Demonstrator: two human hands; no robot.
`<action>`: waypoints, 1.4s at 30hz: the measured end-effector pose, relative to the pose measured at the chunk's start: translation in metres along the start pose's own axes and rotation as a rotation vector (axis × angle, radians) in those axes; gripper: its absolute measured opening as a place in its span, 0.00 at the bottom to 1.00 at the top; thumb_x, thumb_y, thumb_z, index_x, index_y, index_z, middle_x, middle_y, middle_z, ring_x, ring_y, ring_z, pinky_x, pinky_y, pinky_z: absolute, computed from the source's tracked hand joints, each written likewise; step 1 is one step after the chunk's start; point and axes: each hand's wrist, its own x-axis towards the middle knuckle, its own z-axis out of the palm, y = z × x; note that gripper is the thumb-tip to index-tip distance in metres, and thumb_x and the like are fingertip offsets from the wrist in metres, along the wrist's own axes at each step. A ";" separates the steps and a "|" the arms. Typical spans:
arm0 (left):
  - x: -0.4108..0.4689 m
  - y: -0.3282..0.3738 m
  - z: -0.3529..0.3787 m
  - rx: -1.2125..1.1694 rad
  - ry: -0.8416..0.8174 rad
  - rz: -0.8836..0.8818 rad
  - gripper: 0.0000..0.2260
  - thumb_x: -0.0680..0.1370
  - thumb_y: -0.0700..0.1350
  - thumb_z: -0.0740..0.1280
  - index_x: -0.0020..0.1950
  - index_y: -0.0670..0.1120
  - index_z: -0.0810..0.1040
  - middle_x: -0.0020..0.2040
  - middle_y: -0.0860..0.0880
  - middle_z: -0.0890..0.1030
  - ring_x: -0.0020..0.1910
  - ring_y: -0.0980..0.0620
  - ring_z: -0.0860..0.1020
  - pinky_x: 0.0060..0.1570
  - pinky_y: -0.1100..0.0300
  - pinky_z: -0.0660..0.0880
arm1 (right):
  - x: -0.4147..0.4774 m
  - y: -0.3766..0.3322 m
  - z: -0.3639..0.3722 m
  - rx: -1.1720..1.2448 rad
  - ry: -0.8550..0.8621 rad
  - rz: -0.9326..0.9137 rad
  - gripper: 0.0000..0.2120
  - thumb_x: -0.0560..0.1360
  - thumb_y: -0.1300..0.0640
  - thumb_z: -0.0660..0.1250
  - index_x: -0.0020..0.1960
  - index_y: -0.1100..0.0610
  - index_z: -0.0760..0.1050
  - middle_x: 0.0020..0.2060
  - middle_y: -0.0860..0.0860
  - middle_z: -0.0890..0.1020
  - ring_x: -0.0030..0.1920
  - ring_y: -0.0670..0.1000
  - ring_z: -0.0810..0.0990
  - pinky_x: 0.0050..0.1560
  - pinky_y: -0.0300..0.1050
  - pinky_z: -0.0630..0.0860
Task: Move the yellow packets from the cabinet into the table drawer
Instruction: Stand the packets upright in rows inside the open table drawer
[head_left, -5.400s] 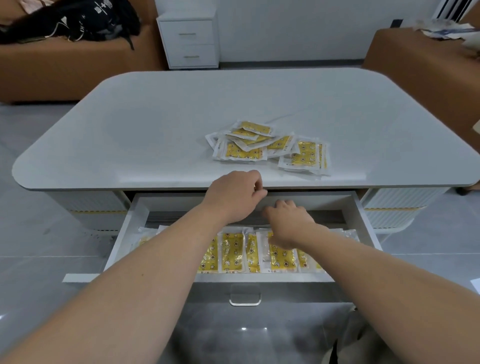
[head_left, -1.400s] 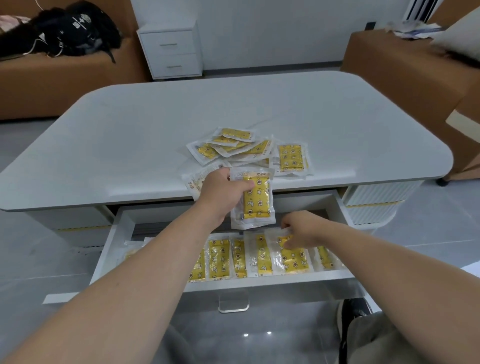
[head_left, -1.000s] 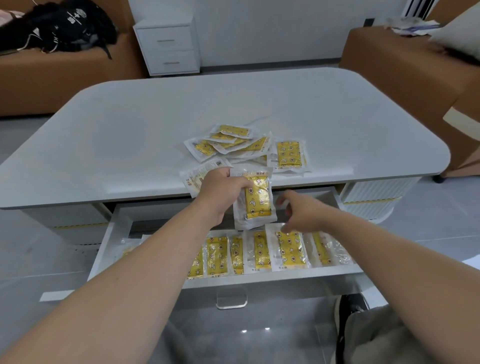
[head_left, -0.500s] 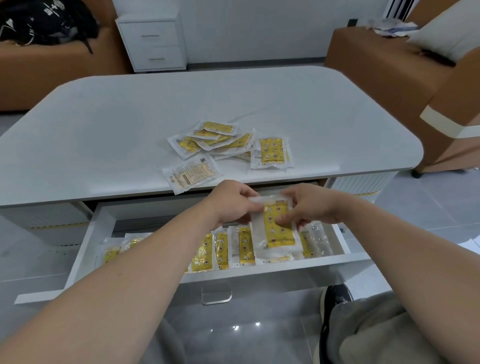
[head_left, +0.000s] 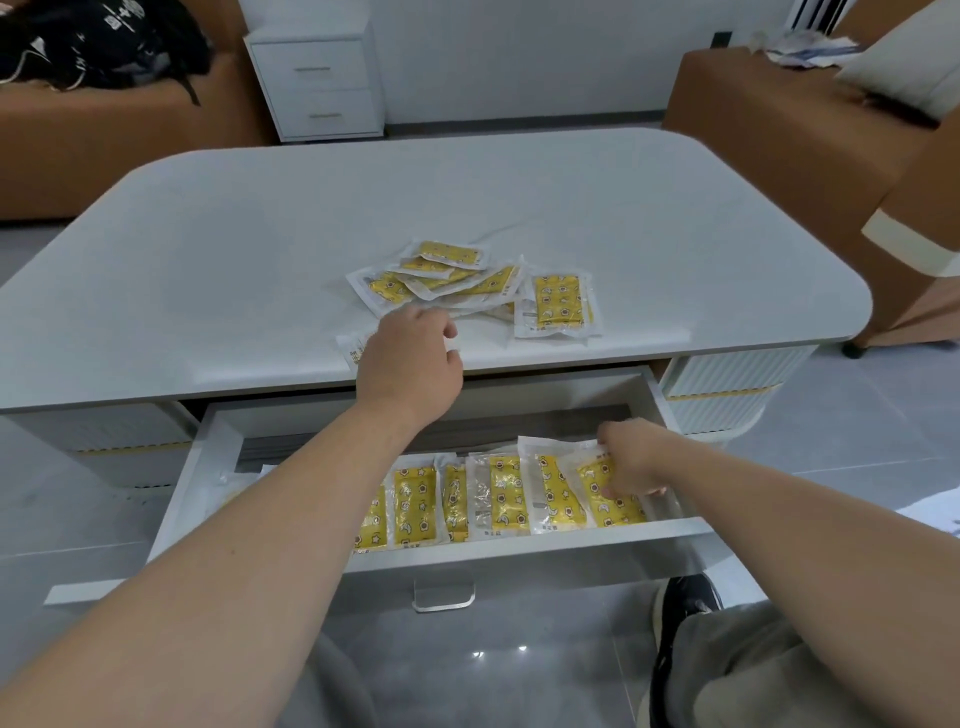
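Note:
A loose pile of yellow packets (head_left: 457, 275) lies on the grey table (head_left: 208, 270), with one more packet (head_left: 558, 306) just to its right. My left hand (head_left: 410, 358) is at the table's front edge, fingers curled over a face-down white packet (head_left: 350, 349) that is mostly hidden beneath it. Below, the open drawer (head_left: 519, 545) holds a row of several packets (head_left: 498, 493) standing side by side. Inside the drawer's right end, my right hand (head_left: 628, 462) holds the top of the last yellow packet (head_left: 605, 501), which leans against the row.
A white two-drawer cabinet (head_left: 317, 73) stands against the far wall. Brown sofas sit at the left (head_left: 104, 145) and right (head_left: 810, 145), with a black bag (head_left: 98, 41) on the left one. My knee (head_left: 769, 670) and shoe (head_left: 685, 603) are below the drawer.
The packet held in both hands went down into the drawer's right end with my right hand. My left hand let go of it and moved up onto the face-down packet on the table.

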 end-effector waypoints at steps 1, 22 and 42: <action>0.000 -0.004 -0.001 0.051 -0.010 -0.009 0.13 0.78 0.46 0.66 0.62 0.48 0.76 0.61 0.49 0.76 0.60 0.48 0.73 0.52 0.56 0.71 | 0.000 -0.002 0.002 -0.046 0.022 0.004 0.36 0.71 0.52 0.79 0.74 0.54 0.65 0.62 0.53 0.75 0.52 0.53 0.81 0.46 0.43 0.83; -0.016 0.014 -0.023 -0.613 -0.062 -0.116 0.05 0.79 0.45 0.70 0.47 0.49 0.86 0.43 0.48 0.84 0.41 0.53 0.80 0.45 0.60 0.76 | -0.064 -0.031 -0.086 0.749 0.290 -0.393 0.21 0.74 0.53 0.77 0.64 0.49 0.74 0.53 0.48 0.82 0.48 0.49 0.85 0.43 0.42 0.82; -0.018 0.041 0.005 -0.730 -0.463 -0.277 0.04 0.77 0.44 0.73 0.51 0.46 0.83 0.44 0.47 0.86 0.39 0.50 0.86 0.44 0.53 0.84 | -0.031 0.010 -0.080 0.147 0.066 -0.164 0.20 0.69 0.58 0.80 0.56 0.50 0.76 0.50 0.46 0.79 0.51 0.53 0.78 0.46 0.45 0.74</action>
